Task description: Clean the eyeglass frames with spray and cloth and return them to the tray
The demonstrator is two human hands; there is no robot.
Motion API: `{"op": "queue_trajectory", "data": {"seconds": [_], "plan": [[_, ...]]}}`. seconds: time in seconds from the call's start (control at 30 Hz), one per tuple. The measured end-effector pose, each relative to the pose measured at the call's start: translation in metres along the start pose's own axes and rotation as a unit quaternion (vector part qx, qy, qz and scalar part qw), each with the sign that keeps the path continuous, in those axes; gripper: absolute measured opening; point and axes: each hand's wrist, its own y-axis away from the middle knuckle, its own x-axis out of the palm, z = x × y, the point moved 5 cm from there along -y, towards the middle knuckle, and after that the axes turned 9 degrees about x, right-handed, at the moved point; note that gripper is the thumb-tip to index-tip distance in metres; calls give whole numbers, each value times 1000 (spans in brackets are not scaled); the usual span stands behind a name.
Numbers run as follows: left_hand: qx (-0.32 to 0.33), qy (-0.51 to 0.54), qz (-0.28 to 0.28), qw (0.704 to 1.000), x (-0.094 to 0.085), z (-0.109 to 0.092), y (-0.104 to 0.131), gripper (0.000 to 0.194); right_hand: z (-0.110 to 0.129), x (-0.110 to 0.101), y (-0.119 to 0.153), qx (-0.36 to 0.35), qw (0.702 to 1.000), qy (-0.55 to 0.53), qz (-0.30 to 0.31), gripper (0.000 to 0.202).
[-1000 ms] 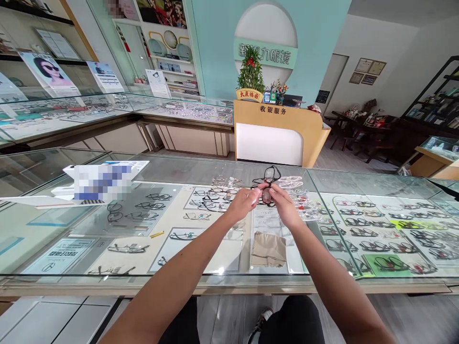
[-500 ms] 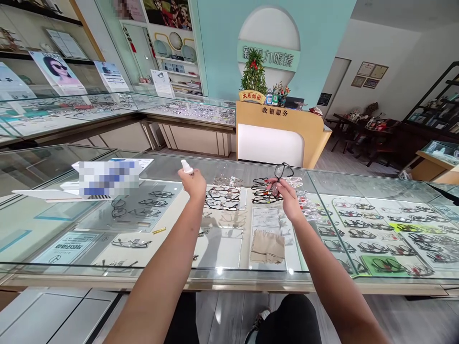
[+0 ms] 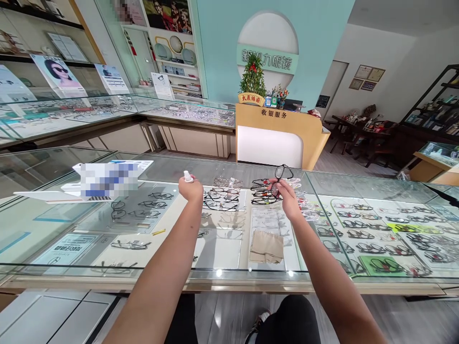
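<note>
Wrapped round a small white spray bottle (image 3: 188, 177), my left hand (image 3: 191, 189) is held above the glass counter. Only the bottle's white top shows; the rest is inside the fist. My right hand (image 3: 287, 197) pinches a pair of dark-framed eyeglasses (image 3: 283, 172), turned on end with one lens above the other. Speckles show on the lenses. Below and between the hands, several eyeglasses (image 3: 221, 197) lie in a stack of rows. A folded beige cloth (image 3: 266, 247) rests on the counter near its front edge.
An open white box (image 3: 107, 181) stands on the glass counter (image 3: 172, 167) at the left. A small yellow stick (image 3: 158, 232) lies nearer. More frames (image 3: 385, 248) are displayed at the right. Beyond stands a wooden cashier desk (image 3: 279, 117) with a plant (image 3: 253, 79).
My left hand has turned slightly, so the spray bottle's top stands more upright and a little lower. My right hand keeps the eyeglasses in nearly the same place.
</note>
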Motion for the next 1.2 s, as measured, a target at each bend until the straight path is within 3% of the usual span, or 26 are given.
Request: {"op": "queue_trajectory", "data": {"seconds": [0.2,0.63,0.7,0.77,0.87,0.93,1.0,1.03,1.1,1.2], "plan": [[-7,-9,0,1000,-2,-1,2,34,1,0,0,-3,1000,7,-1,39],[8,-18,-40,999,-16,-29,15,56,3,-1,0,5,1000,-2,-7,33],[53,-26,-77,995,-24,-45,23,62,3,-2,-1,3,1000,0,-9,34],[155,-19,-115,981,-34,-71,36,64,3,-3,-1,-1,1000,0,-9,34],[300,29,-113,947,-44,-110,67,54,4,-7,-3,-10,1000,0,-17,34],[363,64,-39,929,-42,-130,92,31,6,-9,-4,-13,1000,6,-24,34],[413,87,143,895,-27,-143,123,6,7,-10,-5,-12,999,9,-30,35],[429,91,258,861,-18,-146,143,5,8,-11,-5,-11,999,8,-30,35],[431,70,478,762,-3,-144,187,13,9,-11,-6,-13,999,7,-30,35],[416,-10,669,616,5,-130,240,19,9,-12,-6,-14,999,11,-32,36]]}}
